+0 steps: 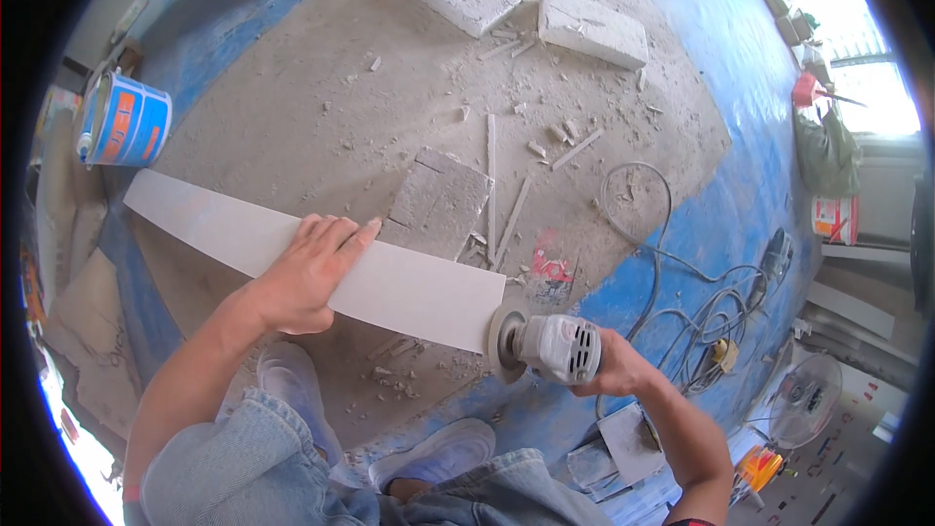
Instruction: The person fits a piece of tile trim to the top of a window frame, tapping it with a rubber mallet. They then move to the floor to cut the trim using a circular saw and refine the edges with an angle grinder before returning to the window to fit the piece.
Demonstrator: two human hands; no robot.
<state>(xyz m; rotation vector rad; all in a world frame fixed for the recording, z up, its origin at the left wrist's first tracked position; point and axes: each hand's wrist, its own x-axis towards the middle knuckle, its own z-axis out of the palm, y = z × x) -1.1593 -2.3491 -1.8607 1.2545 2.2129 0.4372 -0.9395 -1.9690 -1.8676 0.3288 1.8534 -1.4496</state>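
Note:
A long white strip of tile point(419, 294) lies slanting across in front of me, its far end at the left and its near end at the right. My left hand point(310, 271) grips it near the middle, fingers over the top face and thumb side toward the far edge. In my right hand point(619, 363) is an angle grinder point(562, 347), held around its body. Its round disc point(506, 339) stands at the right end of the strip and looks to be touching that cut edge. Beneath the strip sits a rough, dusty block point(438, 197), partly hidden by it.
Two pale blocks point(592, 29) lie at the back among chips and thin offcuts point(492, 195). A blue-and-orange bucket point(134, 122) stands at the left. A coiled cable point(696, 326) lies on blue sheeting at the right, near a fan point(806, 399). My shoes point(433, 453) are close below.

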